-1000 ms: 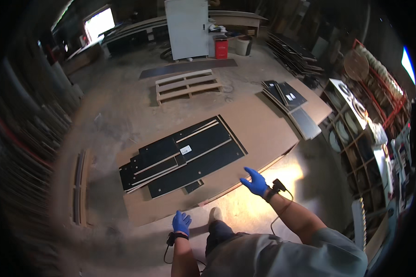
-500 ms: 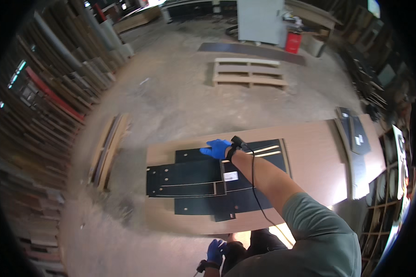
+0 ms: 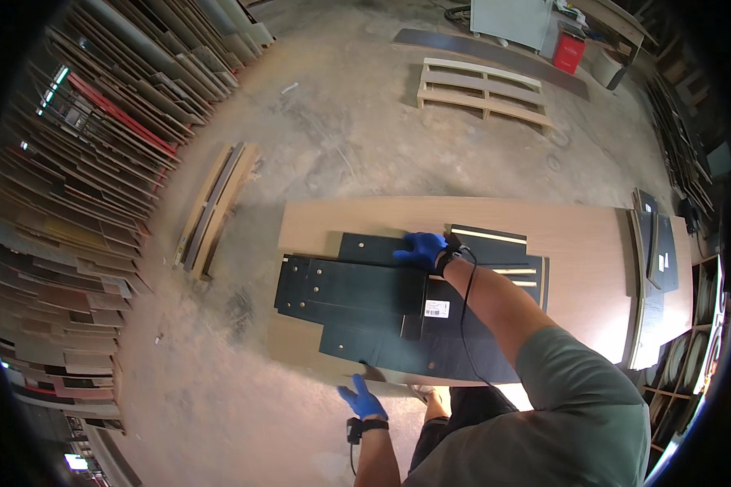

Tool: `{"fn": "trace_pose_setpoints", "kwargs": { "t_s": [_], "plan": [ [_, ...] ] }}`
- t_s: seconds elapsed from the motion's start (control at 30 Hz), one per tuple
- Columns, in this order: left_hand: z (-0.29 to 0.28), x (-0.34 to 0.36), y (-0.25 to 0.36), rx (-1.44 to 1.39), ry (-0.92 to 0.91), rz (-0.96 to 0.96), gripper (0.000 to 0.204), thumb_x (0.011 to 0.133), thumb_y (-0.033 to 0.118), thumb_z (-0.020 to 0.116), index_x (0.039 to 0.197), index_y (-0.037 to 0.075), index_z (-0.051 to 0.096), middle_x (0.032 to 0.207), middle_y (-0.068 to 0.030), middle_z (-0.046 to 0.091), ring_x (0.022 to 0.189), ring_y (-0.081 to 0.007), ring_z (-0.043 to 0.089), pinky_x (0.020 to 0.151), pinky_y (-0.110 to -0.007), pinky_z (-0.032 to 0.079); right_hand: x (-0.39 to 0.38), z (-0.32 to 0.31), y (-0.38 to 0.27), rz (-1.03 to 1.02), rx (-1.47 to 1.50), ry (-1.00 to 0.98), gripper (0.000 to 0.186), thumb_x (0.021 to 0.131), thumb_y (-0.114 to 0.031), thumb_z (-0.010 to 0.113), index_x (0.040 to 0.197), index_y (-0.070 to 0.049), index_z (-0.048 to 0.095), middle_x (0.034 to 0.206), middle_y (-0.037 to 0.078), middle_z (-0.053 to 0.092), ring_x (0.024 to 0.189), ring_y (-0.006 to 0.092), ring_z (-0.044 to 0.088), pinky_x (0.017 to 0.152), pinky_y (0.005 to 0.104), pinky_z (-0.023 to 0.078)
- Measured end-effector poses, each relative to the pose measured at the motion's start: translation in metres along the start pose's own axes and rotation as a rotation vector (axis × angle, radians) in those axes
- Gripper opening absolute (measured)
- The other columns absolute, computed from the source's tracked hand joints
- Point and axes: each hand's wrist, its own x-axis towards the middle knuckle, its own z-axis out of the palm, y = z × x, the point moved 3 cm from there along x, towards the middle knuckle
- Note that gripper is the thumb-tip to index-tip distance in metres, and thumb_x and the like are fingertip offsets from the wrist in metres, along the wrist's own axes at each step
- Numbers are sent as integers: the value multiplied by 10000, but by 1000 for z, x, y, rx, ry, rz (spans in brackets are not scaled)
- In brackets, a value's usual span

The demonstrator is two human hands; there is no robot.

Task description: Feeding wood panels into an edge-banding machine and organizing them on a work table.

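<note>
Smooth, dark rectangular panels (image 3: 365, 286) lie stacked on a broad tan board (image 3: 581, 243)! Right hand (image 3: 421, 249) at their far side, whether gripping I can't tell; left hand (image 3: 365, 400) empty, fingers spread, by the near edge. Beyond, a slatted wooden pallet (image 3: 483, 83) on mottled concrete (image 3: 341, 150).

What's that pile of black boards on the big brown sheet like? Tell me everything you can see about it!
The black boards lie flat, overlapping in a stepped pile on the big brown sheet. They look like dark-coated wood, with straight edges. Small pale round spots dot them, thin pale strips show among them, and a white label lies near the middle. The blue-gloved right hand is on or just above the far part.
</note>
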Motion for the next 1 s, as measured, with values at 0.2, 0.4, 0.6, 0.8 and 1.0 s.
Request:
{"fn": "trace_pose_setpoints", "kwargs": {
  "t_s": [0.2,0.4,0.6,0.8,1.0],
  "plan": [
    [16,78,97,105,-107,240,817,927,275,682,1507,-62,216,1561,-203,268,1418,-280,302,1175,-397,246,-78,7,4,89,8,35,684,843,-645,577,1215,-73,617,1075,201,689,1053,384,642,894,473,502],
    [69,233,180,498,-294,332,1121,765,453,817,1525,-54,167,1566,-258,268,1436,-314,314,1166,-378,268,-124,11,16,-95,-70,510,636,898,-534,583,1281,-27,578,1353,215,546,1264,407,499,1089,523,370],
    [118,285,176,762,-713,141,575,847,479,732,1107,-27,653,1011,-126,698,891,-172,632,780,-366,517,-310,-67,70,363,-62,834,608,817,-283,738,1287,45,535,1316,266,533,1200,449,513,1033,471,425],
    [78,253,129,678,-660,236,521,885,405,709,1170,-16,591,1032,-91,673,884,-189,617,782,-353,511,-435,-3,160,816,403,656,802,887,-449,684,1433,55,382,1399,277,478,1315,350,486,1080,411,406],
    [69,185,99,588,-701,204,493,841,247,737,1227,-5,561,1126,-104,639,994,-210,600,893,-363,489,-452,-19,217,845,884,729,785,838,-552,718,1321,36,527,1155,192,663,1065,271,642,915,364,505]
  ]
}}
